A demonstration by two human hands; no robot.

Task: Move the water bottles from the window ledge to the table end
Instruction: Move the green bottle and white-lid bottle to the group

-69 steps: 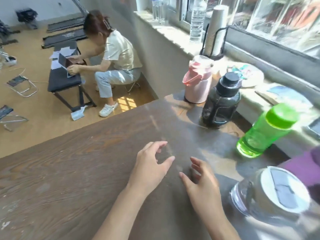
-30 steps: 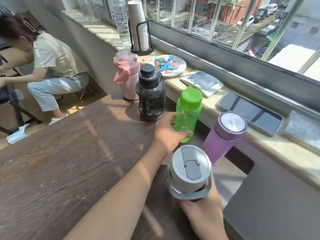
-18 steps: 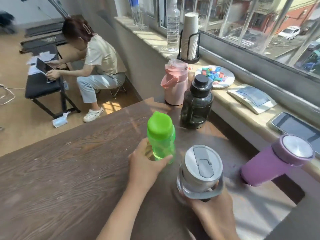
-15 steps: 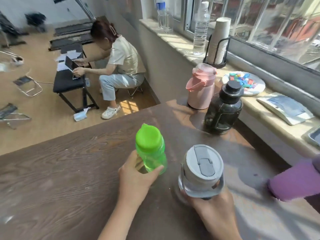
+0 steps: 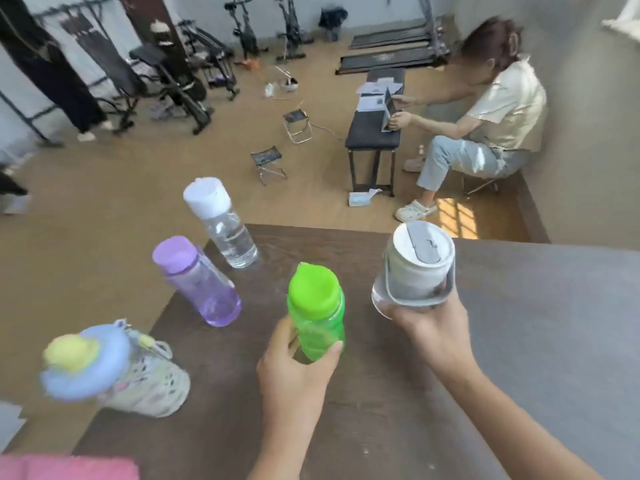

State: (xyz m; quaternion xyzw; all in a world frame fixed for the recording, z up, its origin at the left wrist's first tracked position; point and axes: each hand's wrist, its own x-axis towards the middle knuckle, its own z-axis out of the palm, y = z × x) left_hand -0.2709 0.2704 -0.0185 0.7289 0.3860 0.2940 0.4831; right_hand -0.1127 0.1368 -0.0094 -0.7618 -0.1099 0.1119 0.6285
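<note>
My left hand point(image 5: 294, 372) grips a green bottle point(image 5: 317, 313) with a bright green cap, held over the dark wooden table point(image 5: 381, 393). My right hand point(image 5: 429, 327) holds a clear jug with a grey lid point(image 5: 414, 268) a little higher and to the right. Along the table's left end stand three bottles: a clear one with a white cap point(image 5: 225, 226), a lilac one with a purple cap point(image 5: 199, 282) and a patterned one with a blue and yellow lid point(image 5: 114, 372). The window ledge is out of view.
The table's left edge drops to the tan floor. A person sits on a stool point(image 5: 485, 133) at a low black bench point(image 5: 374, 133) beyond the table's far edge. Folding stools point(image 5: 270, 164) and exercise machines point(image 5: 180, 74) stand farther back. Something pink point(image 5: 69, 467) lies at the bottom left.
The view has swung left from the window ledge to the table's end. Both hands carried the green bottle and the grey-lidded jug along, and three standing bottles came into sight.
</note>
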